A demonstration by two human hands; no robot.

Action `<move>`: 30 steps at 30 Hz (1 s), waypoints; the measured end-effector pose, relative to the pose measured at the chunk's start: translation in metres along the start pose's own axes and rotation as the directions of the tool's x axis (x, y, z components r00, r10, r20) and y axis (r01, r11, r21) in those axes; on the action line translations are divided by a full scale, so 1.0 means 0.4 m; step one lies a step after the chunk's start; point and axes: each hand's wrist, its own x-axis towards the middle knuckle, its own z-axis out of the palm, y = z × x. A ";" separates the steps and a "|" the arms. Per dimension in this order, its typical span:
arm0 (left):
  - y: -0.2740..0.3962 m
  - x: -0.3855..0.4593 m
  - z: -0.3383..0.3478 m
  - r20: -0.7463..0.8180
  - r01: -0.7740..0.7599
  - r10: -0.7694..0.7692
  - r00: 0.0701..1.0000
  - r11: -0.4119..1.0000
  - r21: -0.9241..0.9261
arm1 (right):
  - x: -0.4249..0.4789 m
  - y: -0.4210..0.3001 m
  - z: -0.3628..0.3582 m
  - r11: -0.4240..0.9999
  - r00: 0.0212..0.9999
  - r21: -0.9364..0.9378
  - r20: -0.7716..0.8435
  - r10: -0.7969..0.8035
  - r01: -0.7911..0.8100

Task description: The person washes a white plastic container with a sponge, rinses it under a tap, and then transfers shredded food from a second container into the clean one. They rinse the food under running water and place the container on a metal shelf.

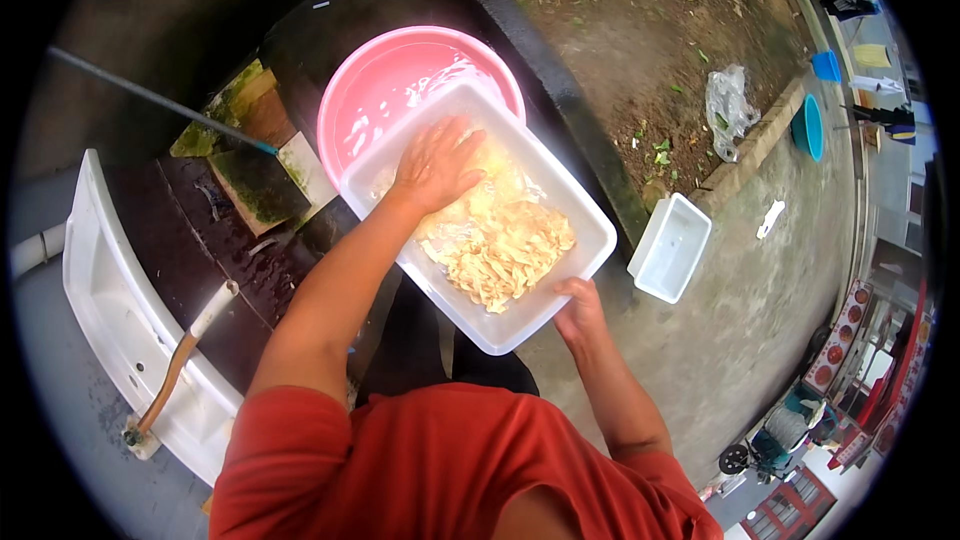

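A white rectangular plastic tub (592,229) is tilted, its far end over a round pink plastic basin (334,101) of water. Pale yellow, thin strips or slices of food (510,247), which I cannot identify exactly, are heaped at the tub's near end, with cloudy liquid beyond them. My left hand (441,165) rests palm down in the far part of the tub, fingers somewhat spread, touching the wet contents; its fingertips are partly in liquid. At the near right corner my right hand (581,306) grips the tub's rim, thumb on top and fingers partly hidden underneath.
A second white tub (671,247) stands on the concrete at right. On the left are a white sink (112,292), a pipe with a hose (180,360) and mossy blocks (259,187). A low kerb (555,82) borders soil with a plastic bag (729,112).
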 end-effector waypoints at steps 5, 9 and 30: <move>-0.047 0.014 0.044 -0.021 -0.051 0.050 0.999 0.997 -0.058 | 0.004 -0.001 0.029 0.999 0.999 -0.004 0.002 0.043 -0.043; -0.066 0.021 0.026 0.192 0.051 -0.035 0.981 0.996 -0.079 | 0.016 0.000 0.033 0.996 0.997 -0.023 -0.007 0.082 -0.082; -0.134 -0.015 0.198 0.337 0.267 -0.148 0.930 0.901 -0.342 | 0.069 -0.048 0.092 0.961 0.979 -0.197 -0.111 0.173 -0.193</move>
